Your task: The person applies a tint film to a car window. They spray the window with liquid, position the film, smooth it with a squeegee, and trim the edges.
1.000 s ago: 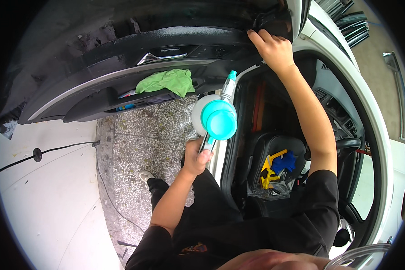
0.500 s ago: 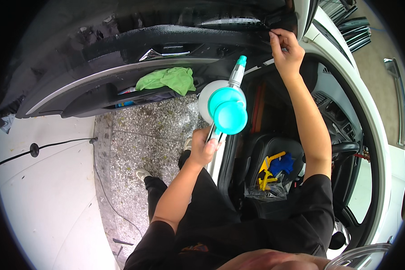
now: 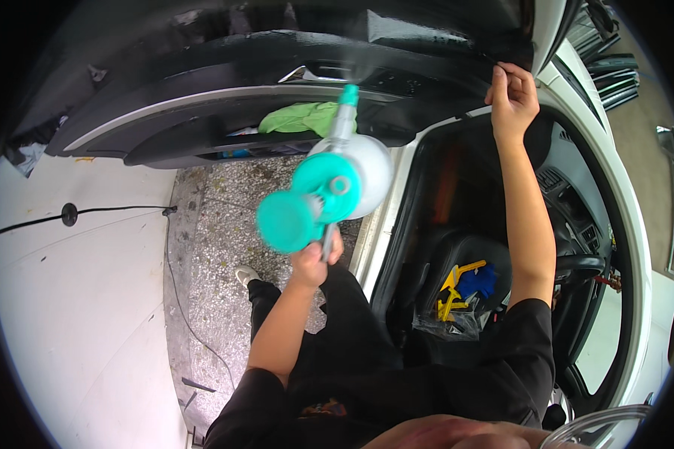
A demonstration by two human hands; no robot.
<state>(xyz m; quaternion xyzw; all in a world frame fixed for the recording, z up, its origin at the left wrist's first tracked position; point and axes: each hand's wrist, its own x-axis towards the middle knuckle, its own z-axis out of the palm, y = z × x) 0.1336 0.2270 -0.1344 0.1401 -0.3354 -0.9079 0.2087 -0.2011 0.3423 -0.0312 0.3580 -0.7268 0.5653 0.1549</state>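
Gripping the handle (image 3: 327, 241) of a teal-and-white pump sprayer (image 3: 326, 176) mid-scene, with the left hand (image 3: 307, 263) wrapped around it. Pointing the teal nozzle (image 3: 350, 94) to the far side, toward a dark door panel (image 3: 442, 88), past the right end of a green cloth (image 3: 290, 120). Holding the right hand (image 3: 514, 101) up at the far right, with thumb and fingertips drawn together near the panel's edge, perhaps pinching something thin there, though too small to tell. Standing on a speckled floor (image 3: 221, 198), left of a black car seat (image 3: 457, 245) with yellow tools (image 3: 452, 283) and a blue cloth (image 3: 477, 281) on it.
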